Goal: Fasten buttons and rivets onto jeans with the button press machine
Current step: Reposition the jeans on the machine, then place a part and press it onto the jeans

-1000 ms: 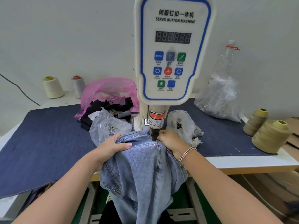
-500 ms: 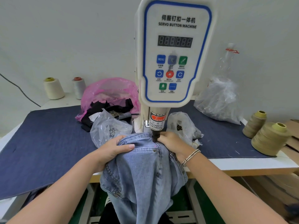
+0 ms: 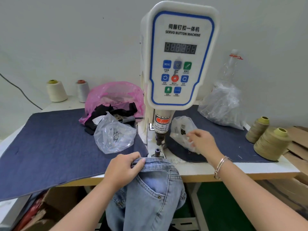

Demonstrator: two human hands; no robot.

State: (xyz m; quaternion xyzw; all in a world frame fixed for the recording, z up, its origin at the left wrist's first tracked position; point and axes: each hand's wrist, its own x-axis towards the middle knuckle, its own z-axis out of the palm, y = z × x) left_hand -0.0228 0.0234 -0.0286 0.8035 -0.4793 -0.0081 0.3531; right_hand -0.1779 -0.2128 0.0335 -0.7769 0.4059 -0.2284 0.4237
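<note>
Left hand: left hand (image 3: 124, 170) grips the waistband edge of the jeans (image 3: 150, 194), fingers curled over the top hem and the knuckles up, just in front of the lower die (image 3: 157, 151).
Right hand: right hand (image 3: 202, 142) reaches into the mouth of the small clear bag (image 3: 182, 130) to the right of the machine; its fingers are loosely bent and blurred, and I cannot tell whether they have pinched a piece yet.
Jeans: light-blue denim, waistband at the table (image 3: 216, 170) edge, the legs hanging down off the front; one pocket rivet shows near the pocket corner.
Handling: likely soft and floppy but thick at seams and hem; the hanging weight probably drags it off the edge, so the waistband close beside the fastening spot looks like the right hold.
Press: button press machine (image 3: 180, 55) stands upright, its punch (image 3: 160, 139) raised clear above the lower die with nothing between.
Hardware: dark small pieces show inside that bag; likely tiny, hard and easy to drop.
Around: second clear bag (image 3: 115, 135) on the left, pink bag (image 3: 115, 95) behind, thread cones (image 3: 270, 144) at the right.
</note>
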